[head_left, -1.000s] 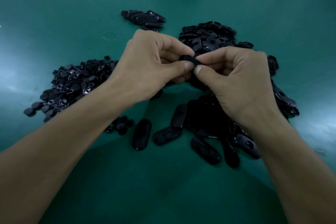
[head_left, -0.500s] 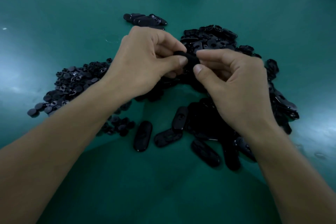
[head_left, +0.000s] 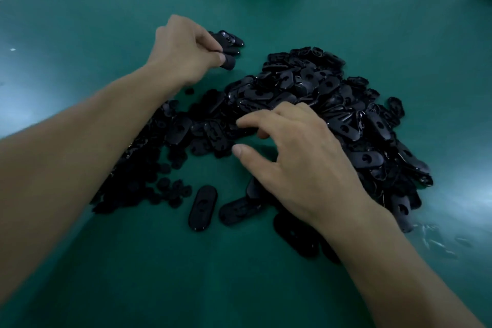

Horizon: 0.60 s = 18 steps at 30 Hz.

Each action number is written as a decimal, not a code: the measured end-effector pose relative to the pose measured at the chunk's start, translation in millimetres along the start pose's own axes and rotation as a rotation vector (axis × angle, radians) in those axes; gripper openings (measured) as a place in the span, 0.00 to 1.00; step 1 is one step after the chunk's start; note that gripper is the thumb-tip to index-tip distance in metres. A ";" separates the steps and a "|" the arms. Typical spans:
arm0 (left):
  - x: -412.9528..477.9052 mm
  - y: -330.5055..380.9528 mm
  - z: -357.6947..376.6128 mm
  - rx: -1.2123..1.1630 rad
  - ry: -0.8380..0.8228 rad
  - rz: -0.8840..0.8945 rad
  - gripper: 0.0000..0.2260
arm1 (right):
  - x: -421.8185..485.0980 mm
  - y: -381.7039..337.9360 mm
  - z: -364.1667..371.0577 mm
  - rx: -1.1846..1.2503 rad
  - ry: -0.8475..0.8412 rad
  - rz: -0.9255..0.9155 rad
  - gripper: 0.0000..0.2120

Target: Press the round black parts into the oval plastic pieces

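- Hands parted: left hand (head_left: 186, 48) alone pinches the black oval plastic piece (head_left: 228, 62) beside a small stack (head_left: 230, 40).
- Right hand (head_left: 292, 157), loosely spread, over the black oval-piece heap (head_left: 332, 93).

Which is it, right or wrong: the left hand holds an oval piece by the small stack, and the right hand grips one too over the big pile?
Wrong on the right hand: the head view shows it open over the big pile, gripping nothing. The left hand does hold an oval piece by the small stack.
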<state>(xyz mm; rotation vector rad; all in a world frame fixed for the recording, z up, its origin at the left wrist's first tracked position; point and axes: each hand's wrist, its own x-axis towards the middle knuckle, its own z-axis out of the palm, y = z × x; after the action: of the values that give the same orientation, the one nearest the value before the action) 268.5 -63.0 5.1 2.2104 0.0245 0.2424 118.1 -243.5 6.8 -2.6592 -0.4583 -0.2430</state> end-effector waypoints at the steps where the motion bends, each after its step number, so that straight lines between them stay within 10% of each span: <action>1: 1.5 -0.1 0.7 0.018 0.000 0.005 0.06 | 0.6 -2.7 -0.6 -0.017 -0.014 -0.011 0.19; 18: -6.6 11.4 7.2 -0.010 0.159 0.047 0.04 | 7.3 -14.9 10.1 -0.003 0.045 -0.076 0.11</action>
<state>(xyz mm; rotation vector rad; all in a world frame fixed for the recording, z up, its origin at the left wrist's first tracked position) 262.6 -76.3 8.9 2.1788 0.0590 0.4429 120.6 -224.3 5.3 -2.6364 -0.5452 -0.3257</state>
